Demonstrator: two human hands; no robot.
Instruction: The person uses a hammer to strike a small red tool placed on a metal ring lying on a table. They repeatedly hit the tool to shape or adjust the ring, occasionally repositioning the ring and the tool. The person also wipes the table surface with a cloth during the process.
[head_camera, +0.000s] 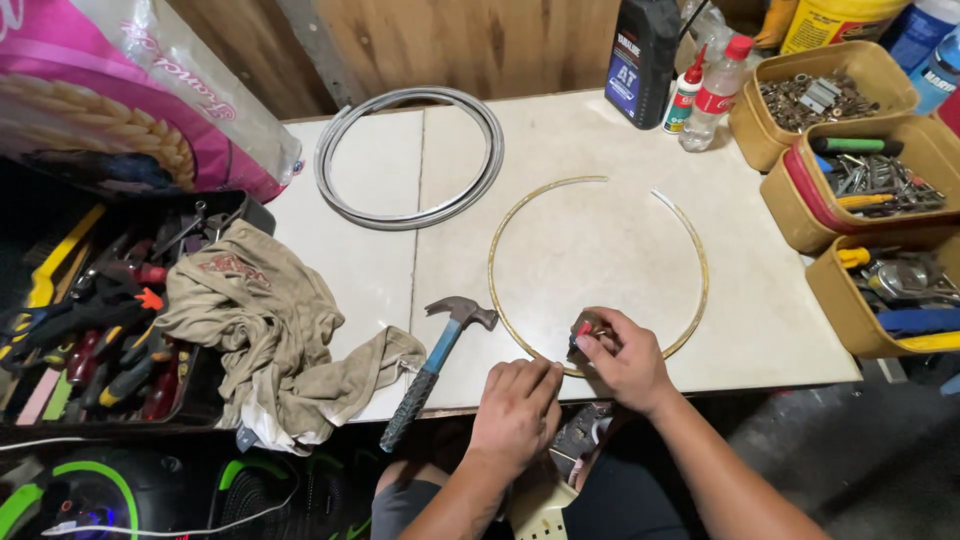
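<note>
A thin, brass-coloured metal ring, open by a gap at its 12 to 1 o'clock arc, is laid flat on the pale tiled worktop. Its 6 o'clock arc is met by both hands. The left hand is set at 7 o'clock of the ring, fingers curled and fingertips pressed down on the band. The right hand is placed just beside it at 6 o'clock, thumb and fingers pinched around a small red-tipped object held against the ring; what kind of object it is cannot be told. A claw hammer with blue and black handle is lying at 9 o'clock of the hands, near but apart. A crumpled beige rag is found further at 9 o'clock, a coil of grey cable at 11 o'clock, and tan tubs of hardware at 2 o'clock.
</note>
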